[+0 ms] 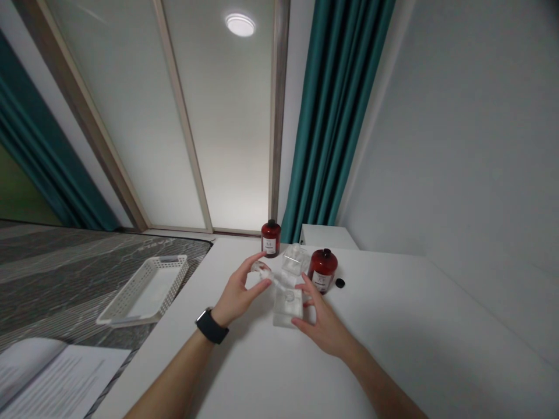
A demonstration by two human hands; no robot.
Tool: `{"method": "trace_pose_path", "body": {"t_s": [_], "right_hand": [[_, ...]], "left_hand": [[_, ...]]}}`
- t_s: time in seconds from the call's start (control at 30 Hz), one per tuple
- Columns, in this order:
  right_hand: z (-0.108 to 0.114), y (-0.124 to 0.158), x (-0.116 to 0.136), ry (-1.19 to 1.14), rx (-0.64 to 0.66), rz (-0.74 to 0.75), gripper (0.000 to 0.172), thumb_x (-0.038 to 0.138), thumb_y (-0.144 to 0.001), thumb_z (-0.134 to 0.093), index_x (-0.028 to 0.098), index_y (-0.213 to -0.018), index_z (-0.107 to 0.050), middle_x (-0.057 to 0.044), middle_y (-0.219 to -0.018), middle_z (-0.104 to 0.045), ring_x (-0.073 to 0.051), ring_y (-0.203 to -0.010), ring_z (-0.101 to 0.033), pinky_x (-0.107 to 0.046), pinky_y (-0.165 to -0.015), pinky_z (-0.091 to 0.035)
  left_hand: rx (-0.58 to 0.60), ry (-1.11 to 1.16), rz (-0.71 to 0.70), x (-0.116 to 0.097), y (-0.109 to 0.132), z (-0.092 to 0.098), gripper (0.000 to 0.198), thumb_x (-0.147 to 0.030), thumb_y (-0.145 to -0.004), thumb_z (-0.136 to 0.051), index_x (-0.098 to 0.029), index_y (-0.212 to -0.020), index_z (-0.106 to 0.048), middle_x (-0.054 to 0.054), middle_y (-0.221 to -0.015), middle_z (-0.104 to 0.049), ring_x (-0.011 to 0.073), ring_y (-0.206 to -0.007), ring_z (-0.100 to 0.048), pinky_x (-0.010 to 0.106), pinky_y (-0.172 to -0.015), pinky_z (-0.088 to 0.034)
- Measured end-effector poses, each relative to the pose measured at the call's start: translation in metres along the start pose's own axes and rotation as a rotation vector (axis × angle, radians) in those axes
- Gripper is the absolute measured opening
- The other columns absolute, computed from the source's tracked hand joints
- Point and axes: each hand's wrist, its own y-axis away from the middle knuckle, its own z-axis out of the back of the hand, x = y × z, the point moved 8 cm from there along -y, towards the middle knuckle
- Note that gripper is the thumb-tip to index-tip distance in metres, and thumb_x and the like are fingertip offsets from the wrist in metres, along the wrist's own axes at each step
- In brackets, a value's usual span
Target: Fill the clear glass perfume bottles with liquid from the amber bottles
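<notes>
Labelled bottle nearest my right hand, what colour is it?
The labelled bottle is dark red, its label white, as the head view shows.

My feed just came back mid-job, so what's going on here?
The person's left hand holds a small clear piece, perhaps a stopper. The right hand is at the right side of the front clear container; whether it grips is unclear. The rear clear container sits between a far red bottle and a near red bottle; a black cap lies beside the latter.
</notes>
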Motion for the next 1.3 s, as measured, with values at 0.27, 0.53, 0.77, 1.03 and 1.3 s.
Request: {"method": "trace_pose_path", "body": {"t_s": [0.27, 0.53, 0.77, 1.03, 1.3], "right_hand": [[-0.0010, 0.0009, -0.0016, -0.016, 0.017, -0.045, 0.095, 0.024, -0.081, -0.069, 0.032, -0.157, -0.014, -0.010, -0.145, -0.044, -0.025, -0.113, -0.056, -0.043, -0.095, -0.050], [0.0000, 0.0006, -0.0016, -0.005, 0.005, -0.038, 0.095, 0.024, -0.080, -0.070, 0.031, -0.157, -0.015, -0.009, -0.145, -0.046, -0.025, -0.117, -0.055, -0.045, -0.100, -0.048], [-0.0002, -0.0002, -0.0001, -0.019, 0.009, -0.027, 0.095, 0.021, -0.080, -0.070, 0.032, -0.157, -0.015, -0.010, -0.144, -0.046, -0.026, -0.117, -0.055, -0.046, -0.101, -0.046], [-0.0009, 0.0011, -0.0003, -0.022, 0.017, -0.031, 0.095, 0.023, -0.081, -0.069, 0.032, -0.157, -0.013, -0.010, -0.144, -0.045, -0.025, -0.117, -0.055, -0.045, -0.100, -0.048], [-0.0007, 0.0005, -0.0048, -0.004, 0.021, -0.030, 0.095, 0.023, -0.082, -0.069, 0.030, -0.158, -0.012, -0.010, -0.145, -0.044, -0.025, -0.117, -0.054, -0.044, -0.101, -0.047]], "left_hand": [[0.102, -0.067, 0.025, 0.0015, -0.0008, 0.0010, 0.052, -0.032, -0.089, -0.068, -0.023, -0.136, -0.051, 0.007, -0.109, -0.067, 0.0235, -0.106, -0.061, 0.044, -0.105, -0.041], [0.122, -0.079, 0.005, -0.0005, -0.0005, 0.0007, 0.056, -0.034, -0.090, -0.067, -0.023, -0.141, -0.048, 0.007, -0.109, -0.067, 0.0235, -0.106, -0.062, 0.044, -0.106, -0.042], [0.159, -0.075, 0.004, -0.0012, 0.0007, -0.0019, 0.057, -0.033, -0.091, -0.065, -0.025, -0.143, -0.044, 0.007, -0.111, -0.065, 0.0229, -0.108, -0.060, 0.045, -0.108, -0.039], [0.144, -0.068, 0.003, -0.0029, 0.0004, -0.0016, 0.052, -0.032, -0.090, -0.067, -0.024, -0.138, -0.049, 0.007, -0.110, -0.066, 0.0228, -0.106, -0.061, 0.041, -0.104, -0.043], [0.165, -0.098, -0.001, -0.0025, -0.0005, -0.0012, 0.049, -0.032, -0.092, -0.065, -0.023, -0.137, -0.049, 0.008, -0.110, -0.065, 0.0227, -0.105, -0.060, 0.041, -0.103, -0.042]]}}
